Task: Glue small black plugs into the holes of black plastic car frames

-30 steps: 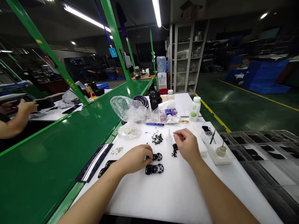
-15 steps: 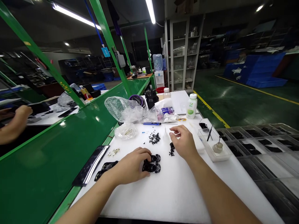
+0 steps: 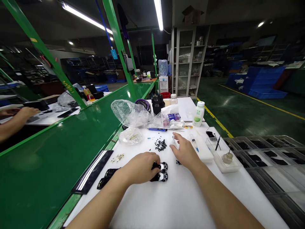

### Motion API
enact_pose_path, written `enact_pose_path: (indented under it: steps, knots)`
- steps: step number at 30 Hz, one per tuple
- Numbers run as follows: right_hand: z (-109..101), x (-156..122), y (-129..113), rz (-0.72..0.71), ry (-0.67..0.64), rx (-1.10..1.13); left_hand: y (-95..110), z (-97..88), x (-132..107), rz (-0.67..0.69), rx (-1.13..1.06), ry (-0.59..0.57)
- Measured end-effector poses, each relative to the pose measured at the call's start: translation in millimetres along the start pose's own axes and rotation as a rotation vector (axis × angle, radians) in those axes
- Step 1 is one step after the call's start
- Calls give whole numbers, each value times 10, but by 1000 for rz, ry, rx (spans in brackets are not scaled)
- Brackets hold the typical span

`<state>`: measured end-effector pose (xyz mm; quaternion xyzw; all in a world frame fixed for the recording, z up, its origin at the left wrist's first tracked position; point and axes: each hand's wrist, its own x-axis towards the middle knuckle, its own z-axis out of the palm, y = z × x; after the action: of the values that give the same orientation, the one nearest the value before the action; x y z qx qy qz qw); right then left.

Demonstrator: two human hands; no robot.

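Note:
My left hand [image 3: 143,168] is closed on the upper of two small black molded parts, its thumb and fingertips pinching the near end. The lower black part [image 3: 164,176] lies right beside it on the white work surface [image 3: 152,206]. My right hand [image 3: 186,152] is open, thumb and index finger apart at a small white squeeze bottle [image 3: 173,141]. Whether they touch the bottle is unclear. Left of it is a pile of tiny black pieces [image 3: 161,145]. A smaller cluster of black pieces [image 3: 178,162] is partly hidden by my right hand.
More black parts [image 3: 107,178] and a dark glossy panel [image 3: 94,171] lie at the left. Behind are a blue utility knife [image 3: 157,129], plastic bags [image 3: 131,135] and a white-green bottle [image 3: 198,114]. A clear tray [image 3: 228,168] stands right. A co-worker's hand [image 3: 28,113] is far left.
My right hand has moved left to the small white bottle, its fingers spreading toward it. The left thumb has shifted up from below the lower part to the upper black part.

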<state>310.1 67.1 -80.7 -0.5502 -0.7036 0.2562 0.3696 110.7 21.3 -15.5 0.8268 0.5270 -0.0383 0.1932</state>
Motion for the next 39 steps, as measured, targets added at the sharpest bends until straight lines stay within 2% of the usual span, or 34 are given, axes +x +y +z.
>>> enact_pose_path:
  steps: [2,5,11,13,15,17,19,21,23,25,29,31,35,37,39]
  knots:
    - [39,26,9,14,-7,-21,7,-26,113,-59,12,-3]
    - [72,66,24,13,-19,-37,-19,15,242,-71,-11,-14]
    - [-53,11,-55,-29,-20,13,-125,150,261,-118,-214,-20]
    - [-148,-65,-120,-59,-8,116,-143,175,243,-115,-243,-26]
    - [-282,-146,-204,-61,41,324,-147,190,232,-72,-260,3]
    - [-458,-211,-298,-20,159,578,-138,193,231,-60,-298,77]
    - [-650,-246,-377,-2,291,757,-115,186,239,-104,-418,150]
    - [-805,-245,-404,-52,348,795,-80,179,253,-139,-616,148]
    - [-873,-209,-359,-78,335,782,-40,187,266,-118,-813,73]
    - [-839,-162,-255,-50,297,853,-7,211,274,-88,-927,-1]
    - [-603,-185,-37,5,309,1045,19,260,270,-66,-965,-80]
    - [-494,-285,13,-88,366,936,23,257,261,-74,-956,-92]
    - [-401,-518,-12,-501,585,440,49,220,244,-96,-920,-140]
    - [-407,-584,-60,-636,610,288,63,207,240,-95,-906,-150]
    - [-425,-606,-106,-676,577,224,72,201,240,-98,-901,-154]
